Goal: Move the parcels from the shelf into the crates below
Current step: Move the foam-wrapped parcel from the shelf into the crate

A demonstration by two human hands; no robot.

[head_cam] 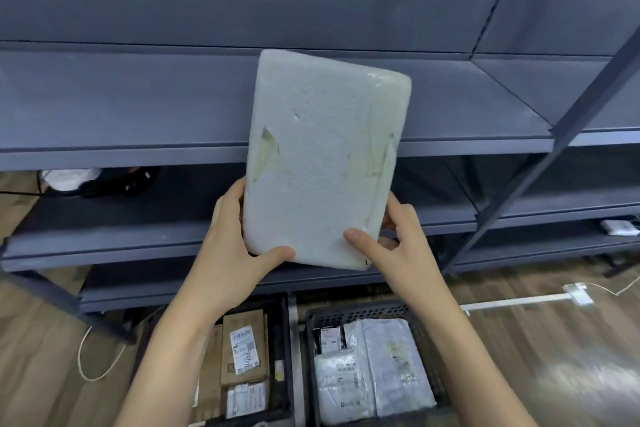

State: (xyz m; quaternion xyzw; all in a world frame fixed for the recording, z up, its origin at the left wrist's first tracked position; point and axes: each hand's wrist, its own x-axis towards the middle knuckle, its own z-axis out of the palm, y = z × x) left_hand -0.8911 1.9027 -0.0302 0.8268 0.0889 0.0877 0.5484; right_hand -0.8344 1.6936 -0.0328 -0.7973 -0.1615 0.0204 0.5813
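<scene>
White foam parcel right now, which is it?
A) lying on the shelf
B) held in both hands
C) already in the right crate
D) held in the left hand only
B: the left hand and right hand each grip a lower corner of the white foam parcel, holding it up in front of the shelf, above the crates.

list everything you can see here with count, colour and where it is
foam parcel: 1, white, held up in front of the shelf
shelving: 1 unit, dark grey, across the view
crates: 2, black, on the floor below
cardboard parcels: at least 2, brown, left crate
bagged parcels: several, white and grey, right crate
cables: 2, white, on the wooden floor
left hand: 1, gripping the parcel's lower left
right hand: 1, gripping its lower right
</scene>
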